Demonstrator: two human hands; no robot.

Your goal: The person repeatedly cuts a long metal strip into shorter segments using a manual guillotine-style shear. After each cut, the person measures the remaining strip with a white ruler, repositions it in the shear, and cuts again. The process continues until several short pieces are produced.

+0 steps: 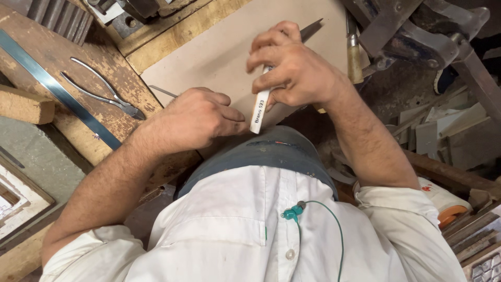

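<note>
My right hand point(292, 65) is closed around the white handle of a knife point(259, 112); its dark pointed blade point(311, 30) sticks out past my fingers over a tan board point(219, 49). My left hand point(195, 117) rests in a fist on the near edge of that board and pinches a thin metal pin point(162, 91) that pokes out to the left. Both hands are close together, just in front of my waist.
Metal pliers point(104, 94) and a long steel ruler point(57, 89) lie on the worn wooden bench at left, beside a wood block point(23, 107). A wood-handled tool point(355, 57) and a heavy metal vise point(417, 31) stand at upper right. Scrap pieces pile up at right.
</note>
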